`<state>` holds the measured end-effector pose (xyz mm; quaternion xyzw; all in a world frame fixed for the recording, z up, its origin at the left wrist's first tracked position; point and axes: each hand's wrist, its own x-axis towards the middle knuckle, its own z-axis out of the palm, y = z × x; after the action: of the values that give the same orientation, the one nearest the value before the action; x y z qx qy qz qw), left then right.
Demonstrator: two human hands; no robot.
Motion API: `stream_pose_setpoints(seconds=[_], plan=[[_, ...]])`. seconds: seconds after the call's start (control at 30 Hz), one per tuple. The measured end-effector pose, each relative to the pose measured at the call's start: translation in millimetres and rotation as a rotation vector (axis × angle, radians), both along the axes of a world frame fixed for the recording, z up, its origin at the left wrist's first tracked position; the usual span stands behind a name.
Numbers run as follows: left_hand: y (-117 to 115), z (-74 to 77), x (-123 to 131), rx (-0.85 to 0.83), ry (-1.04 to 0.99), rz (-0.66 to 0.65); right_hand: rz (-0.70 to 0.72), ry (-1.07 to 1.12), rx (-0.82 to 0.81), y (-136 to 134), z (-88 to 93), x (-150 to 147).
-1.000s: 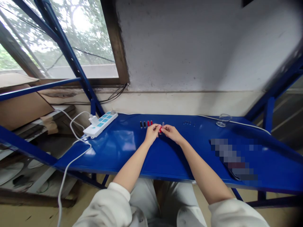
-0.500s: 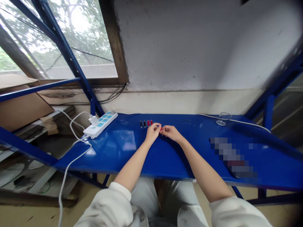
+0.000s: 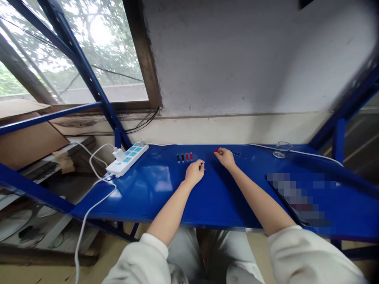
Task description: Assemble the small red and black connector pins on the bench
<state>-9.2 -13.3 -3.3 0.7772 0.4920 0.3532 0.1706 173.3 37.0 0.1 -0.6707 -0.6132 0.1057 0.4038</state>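
My left hand [image 3: 194,172] is closed just above the blue tabletop, thumb and fingers pinched. A thin, tiny thing seems to poke out at its fingertips, too small to name. Farther right and nearer the wall, my right hand [image 3: 226,158] has its fingers closed on a small red piece [image 3: 216,150], mostly covered by the fingers. Beyond my left hand stand short black cylinders [image 3: 182,157] and short red cylinders [image 3: 187,156] in a row, with pale lower ends. Small clear pieces [image 3: 239,154] lie right of my right hand.
A white power strip [image 3: 127,159] with a plug and cable lies at the left of the blue table [image 3: 142,201]. At the back right stands a clear cup [image 3: 281,150] near a white cable. A dark flat item [image 3: 291,201], partly pixelated, lies at the right.
My hands have come apart. The right hand has moved right and toward the wall with the red piece, while the left stays near its place, slightly lower in view.
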Motion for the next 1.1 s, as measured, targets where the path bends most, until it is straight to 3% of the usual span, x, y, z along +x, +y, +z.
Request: stream_pose_setpoints(seconds=[0.27,0.9,1.1], plan=[[-2.4,2.2,1.4,0.045,0.097,-0.009,-0.077,-0.173,-0.172,28.7,-6.4,9.5],[-9.9,10.4,4.6,0.067,0.134,-0.062,0.019,-0.158,-0.234,47.0,-15.4,21.5],[-7.2,7.9,0.8,0.019,0.156,0.098,0.001,-0.118,-0.199,46.1,-14.8,22.6]])
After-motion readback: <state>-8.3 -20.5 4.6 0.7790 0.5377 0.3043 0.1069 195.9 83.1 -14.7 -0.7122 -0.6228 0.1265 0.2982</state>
